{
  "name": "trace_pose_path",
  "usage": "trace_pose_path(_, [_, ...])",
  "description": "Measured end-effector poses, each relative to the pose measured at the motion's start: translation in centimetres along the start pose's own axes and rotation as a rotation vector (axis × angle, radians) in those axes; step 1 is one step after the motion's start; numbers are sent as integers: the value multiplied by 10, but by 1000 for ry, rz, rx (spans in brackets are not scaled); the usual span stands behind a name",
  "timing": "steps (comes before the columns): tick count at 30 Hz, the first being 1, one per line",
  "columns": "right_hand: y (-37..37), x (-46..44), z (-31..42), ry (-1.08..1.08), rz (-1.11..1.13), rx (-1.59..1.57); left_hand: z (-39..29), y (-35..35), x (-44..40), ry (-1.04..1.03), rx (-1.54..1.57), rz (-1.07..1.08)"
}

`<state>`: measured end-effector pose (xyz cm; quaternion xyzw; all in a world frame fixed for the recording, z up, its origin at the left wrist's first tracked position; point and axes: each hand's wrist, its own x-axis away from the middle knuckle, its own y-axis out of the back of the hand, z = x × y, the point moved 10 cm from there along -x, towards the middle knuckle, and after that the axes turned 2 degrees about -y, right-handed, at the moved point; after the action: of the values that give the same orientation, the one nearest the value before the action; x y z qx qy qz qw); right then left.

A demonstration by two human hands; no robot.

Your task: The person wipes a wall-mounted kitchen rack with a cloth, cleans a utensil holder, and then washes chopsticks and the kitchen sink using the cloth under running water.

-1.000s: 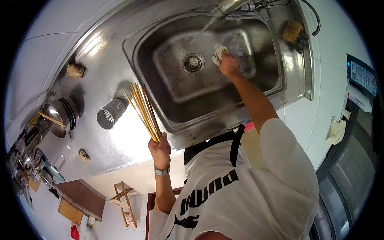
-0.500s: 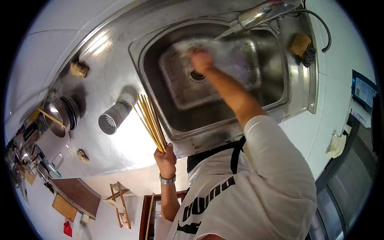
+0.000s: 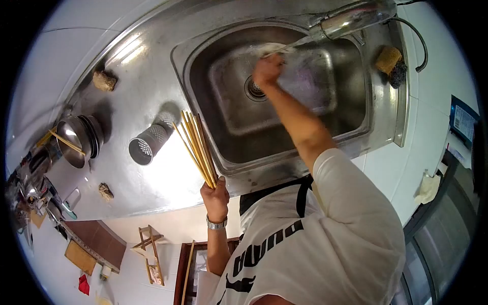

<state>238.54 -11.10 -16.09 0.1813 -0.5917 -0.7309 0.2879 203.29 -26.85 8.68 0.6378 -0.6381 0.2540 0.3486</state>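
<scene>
My left hand [image 3: 215, 197], with a watch at the wrist, is closed round the lower ends of a bundle of chopsticks [image 3: 195, 147], which fan out beside the sink's near left edge. Over the steel sink [image 3: 244, 137], my right hand [image 3: 268, 70] is closed on a pale cloth [image 3: 272, 49], just above the drain [image 3: 254, 89]. Water from the faucet [image 3: 351, 21] runs onto the cloth. A perforated metal holder [image 3: 151, 141] lies on the counter to the left of the chopsticks.
Metal bowls [image 3: 76, 142] with chopsticks across them stand at the far left. Two crumpled lumps [image 3: 104, 81] [image 3: 105, 191] lie on the counter. A yellow sponge [image 3: 388, 59] and a dark scourer [image 3: 397, 74] sit right of the sink. A wooden rack [image 3: 150, 254] is below.
My right hand has moved left with the cloth, from the sink's right part to near the drain, under the water. The faucet has swung lower into view. My left hand still holds the chopsticks.
</scene>
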Motion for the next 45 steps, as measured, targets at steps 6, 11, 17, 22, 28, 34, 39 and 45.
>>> trace_pose_path(6, [-24, 97, 120, 509, 481, 14, -15, -3, 0, -36, -42, -8])
trace_pose_path(11, [-8, 209, 76, 709, 1109, -184, -16, 3, 0, -37, -23, -17])
trace_pose_path(17, [36, 195, -38, 750, 1357, 265, -18, 1, 0, 5, -2, 24])
trace_pose_path(22, [95, 99, -156, 539, 1255, 368, -13, -6, -2, 56, -101, 99])
trace_pose_path(28, [89, 160, -112, 603, 1297, 293, -12, -8, -9, 95, -146, 146])
trace_pose_path(34, [113, 277, 71, 900, 1098, -322, -28, -6, -15, 12, -224, 160])
trace_pose_path(39, [153, 239, 43, 730, 1000, -232, -42, -15, -12, -38, -211, 192])
trace_pose_path(45, [201, 129, -119, 869, 916, 181, -43, -44, -1, -58, -183, 284])
